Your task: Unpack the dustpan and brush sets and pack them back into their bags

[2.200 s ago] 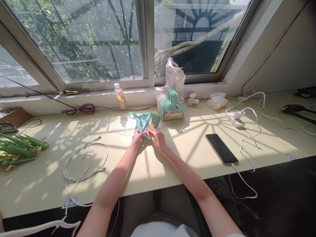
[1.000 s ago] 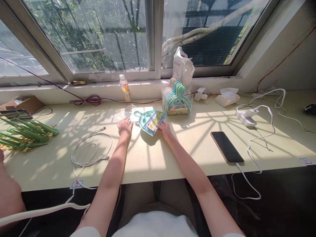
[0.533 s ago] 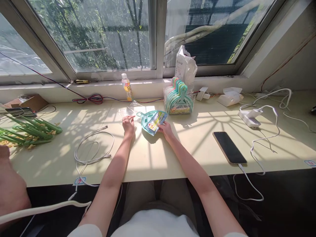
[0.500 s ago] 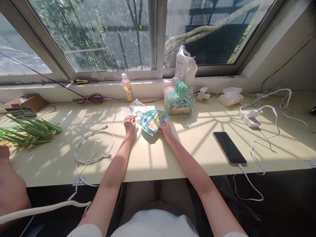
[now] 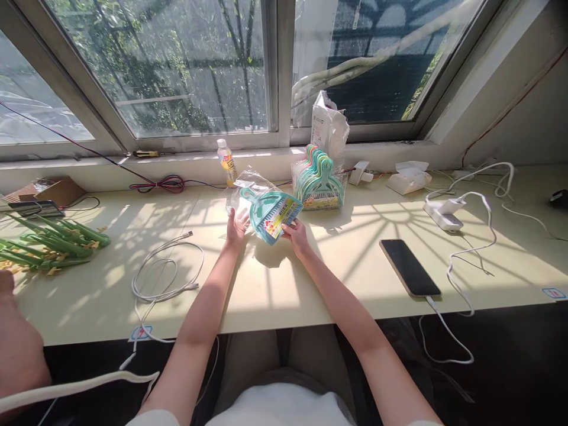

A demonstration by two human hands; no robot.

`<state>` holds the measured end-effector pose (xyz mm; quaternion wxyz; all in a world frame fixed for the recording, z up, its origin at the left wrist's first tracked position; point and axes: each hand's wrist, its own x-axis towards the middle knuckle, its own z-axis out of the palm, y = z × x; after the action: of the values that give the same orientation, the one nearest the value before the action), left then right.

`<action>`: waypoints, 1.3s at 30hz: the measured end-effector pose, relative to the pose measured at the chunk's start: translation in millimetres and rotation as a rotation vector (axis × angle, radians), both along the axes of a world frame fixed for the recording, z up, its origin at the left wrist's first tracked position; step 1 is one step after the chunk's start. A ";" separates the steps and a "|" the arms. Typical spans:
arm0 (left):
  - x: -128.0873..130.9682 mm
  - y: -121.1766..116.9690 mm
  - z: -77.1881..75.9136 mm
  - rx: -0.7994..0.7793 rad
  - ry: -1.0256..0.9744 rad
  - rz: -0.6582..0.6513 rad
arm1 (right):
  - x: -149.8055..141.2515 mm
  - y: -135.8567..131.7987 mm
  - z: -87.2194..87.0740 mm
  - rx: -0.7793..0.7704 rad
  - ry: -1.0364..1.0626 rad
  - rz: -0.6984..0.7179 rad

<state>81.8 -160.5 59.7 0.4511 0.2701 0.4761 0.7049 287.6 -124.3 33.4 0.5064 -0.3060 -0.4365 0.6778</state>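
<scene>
My right hand [image 5: 296, 234] has its grip clamped on the teal dustpan's [image 5: 265, 205] labelled edge, apparently steadying it above the surface [image 5: 275, 299]. My left hand [image 5: 236, 229], fingers apart, seemingly supports the clear bag [image 5: 255, 177].

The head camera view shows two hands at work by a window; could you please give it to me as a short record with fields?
left hand: open, at the clear plastic; whether it grips is unclear
right hand: holds the lower right edge of the teal dustpan set
dustpan label: yellow and blue, facing up
behind: bottle, upright; row of similar dustpans
right side: phone on a white cord; white power strip
left side: green-stemmed bunch
</scene>
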 end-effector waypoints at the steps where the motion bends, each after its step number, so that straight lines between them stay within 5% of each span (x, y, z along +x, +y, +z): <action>1: -2.1 1.8 -2.5 0.004 -0.033 -0.042 | -0.2 -0.2 -0.2 0.007 -0.010 -0.005; 4: -0.5 2.4 -9.1 0.049 0.001 -0.048 | -0.3 0.2 -0.8 0.012 -0.037 -0.040; 14: 26.4 -1.4 -12.7 0.043 0.054 -0.366 | 6.5 10.9 1.0 0.038 -0.066 -0.130; 21: 25.2 1.7 -14.8 -0.034 -0.026 -0.260 | 10.2 14.3 5.5 0.029 -0.070 -0.049; 28: 42.1 -5.6 -10.2 -0.133 -0.069 -0.416 | 13.9 16.5 8.7 0.004 -0.077 -0.081; 34: 37.1 -5.2 -4.9 -0.137 -0.086 -0.269 | 16.1 18.9 8.0 -0.005 -0.096 0.019; 39: 40.9 -5.9 -9.3 -0.154 -0.103 -0.399 | 17.0 17.2 8.8 -0.010 -0.069 -0.003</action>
<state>122.7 -166.3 50.4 0.6247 0.2872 0.4419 0.5762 304.6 -107.0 42.1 0.4904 -0.3323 -0.4497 0.6685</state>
